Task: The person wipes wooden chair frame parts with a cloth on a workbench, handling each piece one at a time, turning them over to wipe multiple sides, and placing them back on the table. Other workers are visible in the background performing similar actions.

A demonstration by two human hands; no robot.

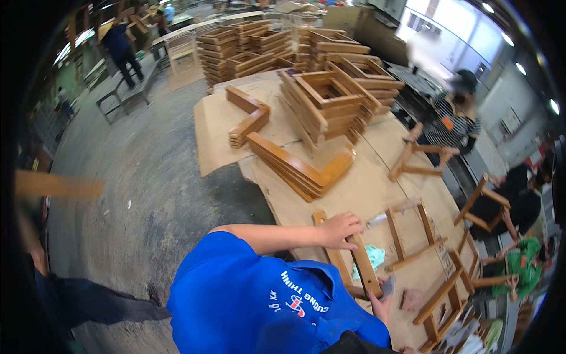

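A: What is the biggest thing here?

B: The long table point(354, 194), covered with brown cardboard. Tall stacks of wooden frames point(330, 100) stand at its far end. Other people work along the right side.

A: And close to the person in the blue shirt?

B: A small wooden frame point(348, 259) lies flat on the table, right in front of them. A pale green cloth point(372, 257) lies just beside it, partly under a rail.

A: What are the hands doing?

B: The left hand point(339, 229) lies on top of the frame with its fingers curled over a rail, pressing it down. The right hand point(382, 302) is at the near end of the frame. It looks closed around something small and grey, but I cannot tell what that is, or how tight the grip is.

A: How should this be done well?

B: I think the left hand should hold the frame firm and flat so it does not slide. The right hand should work gently along the wood and stay clear of the fingers on top.

A: What is hard to see?

B: The blue shoulder hides the near corner of the frame and most of the right arm. The edges bend and blur, so the far people are fuzzy.
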